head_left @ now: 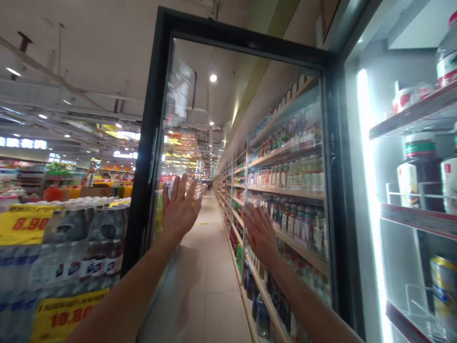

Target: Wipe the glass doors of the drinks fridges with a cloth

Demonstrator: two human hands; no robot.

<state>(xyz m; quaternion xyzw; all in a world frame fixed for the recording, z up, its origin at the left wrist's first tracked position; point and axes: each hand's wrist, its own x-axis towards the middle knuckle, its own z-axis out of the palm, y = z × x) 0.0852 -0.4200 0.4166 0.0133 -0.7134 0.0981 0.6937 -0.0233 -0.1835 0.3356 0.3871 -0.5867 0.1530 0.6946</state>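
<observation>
A glass cooler door with a black frame stands swung out in front of me. My left hand is raised flat with its fingers spread against the inner side of the glass, near the door's left edge. My right hand lies flat on the glass too, lower and to the right. Neither hand holds anything. Through the glass I see a shop aisle and shelves of bottles.
The lit cooler interior with bottles and cans on wire shelves is at the right. Stacked packs of bottled water with yellow price signs stand at the left. A tiled aisle floor runs straight ahead.
</observation>
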